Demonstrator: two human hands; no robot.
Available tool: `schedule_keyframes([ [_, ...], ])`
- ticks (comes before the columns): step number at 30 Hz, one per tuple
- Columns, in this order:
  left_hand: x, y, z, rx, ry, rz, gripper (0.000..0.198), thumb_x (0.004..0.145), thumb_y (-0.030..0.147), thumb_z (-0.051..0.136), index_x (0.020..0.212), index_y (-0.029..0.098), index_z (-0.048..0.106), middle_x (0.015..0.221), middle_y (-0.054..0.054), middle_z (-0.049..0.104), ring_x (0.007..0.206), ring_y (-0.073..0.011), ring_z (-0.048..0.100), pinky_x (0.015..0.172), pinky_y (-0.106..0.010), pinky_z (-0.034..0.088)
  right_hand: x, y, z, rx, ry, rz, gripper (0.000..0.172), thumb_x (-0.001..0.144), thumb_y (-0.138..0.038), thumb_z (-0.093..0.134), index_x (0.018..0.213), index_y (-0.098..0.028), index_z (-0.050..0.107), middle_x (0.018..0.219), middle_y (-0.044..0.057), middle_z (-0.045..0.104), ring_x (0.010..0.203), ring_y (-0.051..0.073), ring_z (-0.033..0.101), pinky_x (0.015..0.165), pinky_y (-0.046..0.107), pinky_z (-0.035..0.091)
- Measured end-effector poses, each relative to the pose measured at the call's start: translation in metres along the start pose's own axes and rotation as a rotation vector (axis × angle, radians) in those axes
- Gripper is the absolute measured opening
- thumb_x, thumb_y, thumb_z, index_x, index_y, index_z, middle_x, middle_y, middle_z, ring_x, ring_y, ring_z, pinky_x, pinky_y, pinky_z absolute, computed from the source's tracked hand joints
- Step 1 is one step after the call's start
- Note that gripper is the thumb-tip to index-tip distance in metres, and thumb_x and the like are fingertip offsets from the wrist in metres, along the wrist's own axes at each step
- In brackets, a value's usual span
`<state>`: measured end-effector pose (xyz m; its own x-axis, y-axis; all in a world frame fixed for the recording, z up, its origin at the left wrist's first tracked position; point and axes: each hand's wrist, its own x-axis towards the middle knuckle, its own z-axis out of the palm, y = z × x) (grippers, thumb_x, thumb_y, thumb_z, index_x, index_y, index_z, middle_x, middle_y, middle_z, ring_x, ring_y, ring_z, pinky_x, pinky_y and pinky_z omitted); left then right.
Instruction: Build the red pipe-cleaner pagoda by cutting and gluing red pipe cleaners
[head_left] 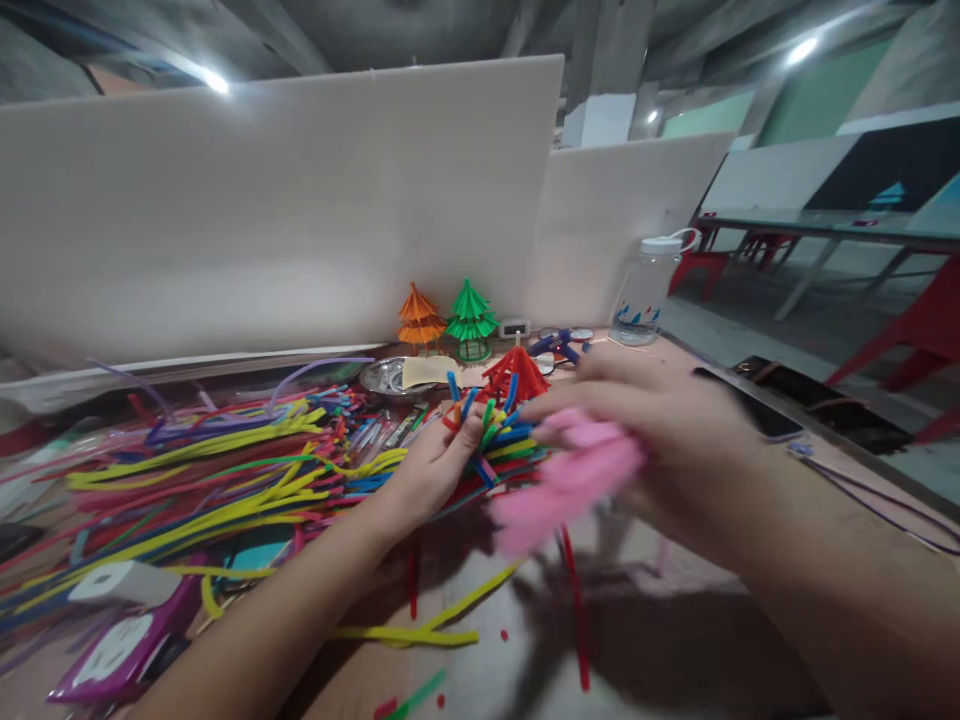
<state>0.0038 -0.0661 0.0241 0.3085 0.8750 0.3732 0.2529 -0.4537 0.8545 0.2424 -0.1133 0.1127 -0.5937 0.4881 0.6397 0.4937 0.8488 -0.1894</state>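
My left hand (439, 462) is closed around a bunch of short, many-coloured pipe cleaner pieces (489, 425), blue, green and orange among them. My right hand (649, 405), smeared by motion, has a pink fuzzy piece (570, 480) in its fingers. That piece looks layered, but blur hides its exact shape. Just behind the hands stands a red tiered pipe cleaner piece (519, 372) with a pale stick poking from its top. Long pipe cleaners (225, 480) in yellow, red, blue and purple lie piled beside my left arm.
An orange tiered pagoda (420, 318) and a green one (471, 318) stand by the white partition (300, 200). Nearby are a metal bowl (382, 376), blue glue gun (559, 345) and water bottle (641, 290). A phone (750, 405) lies right, a purple power strip (124, 645) left.
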Motion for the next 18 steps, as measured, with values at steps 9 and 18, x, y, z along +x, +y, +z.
schedule_keyframes([
  [9, 0.004, -0.001, -0.002, 0.094, -0.074, 0.091, 0.038, 0.101, 0.047, 0.043, 0.084, 0.019, 0.062, 0.089, -0.003, 0.068, 0.081, -0.0181, 0.059, 0.077, -0.027, 0.051, 0.024, 0.015, 0.032, -0.193, -0.185, 0.139, 0.019, 0.082, -0.008, 0.057, 0.086, -0.018, 0.073, 0.099, 0.006, 0.052, 0.07, 0.013, 0.046, 0.061, 0.027, 0.027],
  [18, 0.004, 0.011, -0.002, 0.174, -0.099, 0.145, 0.038, 0.1, 0.046, 0.04, 0.08, 0.019, 0.059, 0.084, -0.004, 0.068, 0.077, -0.0189, 0.059, 0.076, -0.03, 0.053, 0.023, 0.021, 0.05, -0.019, -0.129, 0.125, 0.01, 0.082, -0.013, 0.06, 0.074, -0.017, 0.065, 0.099, 0.004, 0.049, 0.075, 0.014, 0.046, 0.067, 0.028, 0.031],
])
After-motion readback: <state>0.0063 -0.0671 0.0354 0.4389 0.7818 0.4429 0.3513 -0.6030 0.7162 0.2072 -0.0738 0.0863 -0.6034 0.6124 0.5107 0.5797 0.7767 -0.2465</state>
